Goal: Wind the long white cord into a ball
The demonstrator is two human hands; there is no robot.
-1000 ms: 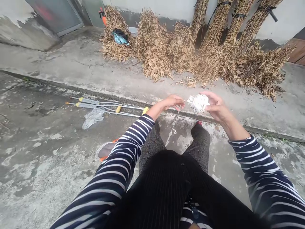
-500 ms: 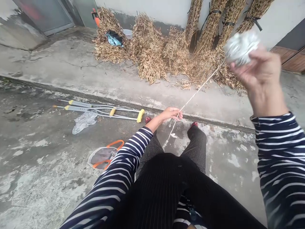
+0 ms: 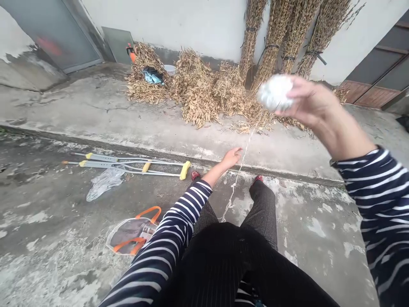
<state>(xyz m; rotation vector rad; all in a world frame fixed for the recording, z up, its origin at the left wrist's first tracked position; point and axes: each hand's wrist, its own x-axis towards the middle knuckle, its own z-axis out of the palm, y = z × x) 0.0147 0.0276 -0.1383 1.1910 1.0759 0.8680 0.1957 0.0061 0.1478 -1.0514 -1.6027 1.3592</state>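
My right hand (image 3: 311,102) is raised at the upper right, its fingers closed around a white ball of string (image 3: 274,92). A thin white string (image 3: 239,170) hangs from the ball down to the concrete between my legs. Stretched forward over my knees, my left hand (image 3: 230,157) has its fingers extended and apart, right beside the string; whether it touches the string I cannot make out. I sit on the ground in dark trousers and a striped top.
A pair of metal crutches (image 3: 134,164) with yellow pads lies to the left, next to a crumpled clear plastic bag (image 3: 104,182). A clear bag with orange handles (image 3: 132,230) rests by my left thigh. Heaps and tied bundles of dry plants (image 3: 207,85) line the wall behind a concrete step (image 3: 287,170).
My right hand lifted the ball up and to the right, pulling out string, then came slightly back left. My left hand went from pinching the string to fingers spread.
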